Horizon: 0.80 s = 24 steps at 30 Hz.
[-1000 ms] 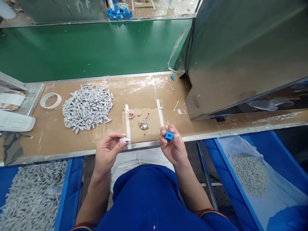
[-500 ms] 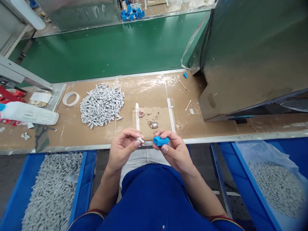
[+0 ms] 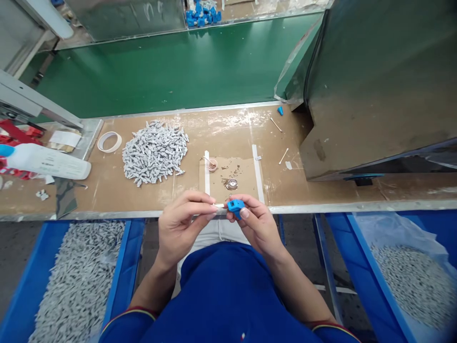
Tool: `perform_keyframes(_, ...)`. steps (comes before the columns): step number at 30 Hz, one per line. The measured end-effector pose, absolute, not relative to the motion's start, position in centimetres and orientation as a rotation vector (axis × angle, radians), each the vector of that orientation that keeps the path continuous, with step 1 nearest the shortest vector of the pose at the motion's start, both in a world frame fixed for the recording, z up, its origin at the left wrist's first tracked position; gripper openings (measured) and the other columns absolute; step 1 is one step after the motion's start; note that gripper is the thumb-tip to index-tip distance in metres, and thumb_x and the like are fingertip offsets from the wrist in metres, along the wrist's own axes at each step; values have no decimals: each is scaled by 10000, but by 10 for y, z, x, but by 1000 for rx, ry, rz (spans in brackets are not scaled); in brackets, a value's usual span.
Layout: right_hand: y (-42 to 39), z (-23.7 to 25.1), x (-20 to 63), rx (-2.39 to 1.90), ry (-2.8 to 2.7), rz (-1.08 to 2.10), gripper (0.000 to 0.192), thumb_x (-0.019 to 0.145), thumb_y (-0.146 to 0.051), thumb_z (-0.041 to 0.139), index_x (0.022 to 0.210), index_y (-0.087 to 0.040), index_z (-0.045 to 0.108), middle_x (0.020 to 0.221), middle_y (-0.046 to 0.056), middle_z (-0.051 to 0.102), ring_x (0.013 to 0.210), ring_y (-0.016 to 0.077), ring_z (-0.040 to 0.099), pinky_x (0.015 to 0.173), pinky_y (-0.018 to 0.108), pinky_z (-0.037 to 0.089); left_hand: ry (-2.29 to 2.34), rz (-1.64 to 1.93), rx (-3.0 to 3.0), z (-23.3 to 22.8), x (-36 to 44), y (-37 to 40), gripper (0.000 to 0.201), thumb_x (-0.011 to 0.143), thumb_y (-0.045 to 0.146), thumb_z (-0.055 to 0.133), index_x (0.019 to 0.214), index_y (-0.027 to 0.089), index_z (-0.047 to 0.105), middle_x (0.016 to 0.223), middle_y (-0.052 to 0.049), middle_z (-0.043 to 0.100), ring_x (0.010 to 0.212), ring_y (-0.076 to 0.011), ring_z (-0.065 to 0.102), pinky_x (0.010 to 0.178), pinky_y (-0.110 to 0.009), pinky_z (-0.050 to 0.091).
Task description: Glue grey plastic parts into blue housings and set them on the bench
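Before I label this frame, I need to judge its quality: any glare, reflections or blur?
Head view: bright glare on the tabletop, fainter reflections on the green strip; head view: the blue part reads fairly clearly, but the white piece is too small for detail; head view: the bottom right corner looks dark and soft.

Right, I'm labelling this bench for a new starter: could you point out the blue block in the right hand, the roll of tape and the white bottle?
Blue block (image 3: 236,208), head view: middle of its body.
Roll of tape (image 3: 100,142), head view: left side of the ring.
White bottle (image 3: 53,161), head view: middle of its side.
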State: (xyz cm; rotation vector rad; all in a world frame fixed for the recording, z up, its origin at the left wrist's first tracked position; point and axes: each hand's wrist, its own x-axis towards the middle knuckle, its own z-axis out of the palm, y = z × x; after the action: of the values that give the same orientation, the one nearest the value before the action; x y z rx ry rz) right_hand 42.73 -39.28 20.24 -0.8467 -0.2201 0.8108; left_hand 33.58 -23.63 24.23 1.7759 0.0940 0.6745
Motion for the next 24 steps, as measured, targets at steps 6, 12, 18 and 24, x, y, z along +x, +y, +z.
perform_keyframes(6,-394,205,426,-923,-222,799,278,857,-434,809,1092,-287,793,904,19,758,742,132,665,713,287,554,86,733,1758,244,339,-237,372,846,-11,743,1104,256,765,1009,-22,772,967,-132,710,823,-223,580)
perform_keyframes(12,-395,203,425,-944,-219,790,321,856,-443,801,1129,-278,770,851,10,750,704,131,665,681,284,560,53,735,1859,246,339,-236,328,833,1,765,1046,250,780,1002,-26,771,913,-140,726,787,-240,592)
perform_keyframes(18,-395,201,425,-989,-207,832,332,843,-448,813,1102,-256,733,889,16,763,690,131,681,667,279,575,-11,743,1972,248,337,-237,295,839,46,784,1041,262,788,983,-22,792,862,-148,747,773,-250,610)
perform_keyframes(24,-398,198,424,-969,-215,825,274,871,-398,800,1091,-256,718,877,7,760,694,121,682,675,261,569,-34,757,2082,251,334,-239,333,854,33,762,1079,277,790,990,-24,789,859,-150,752,766,-252,615)
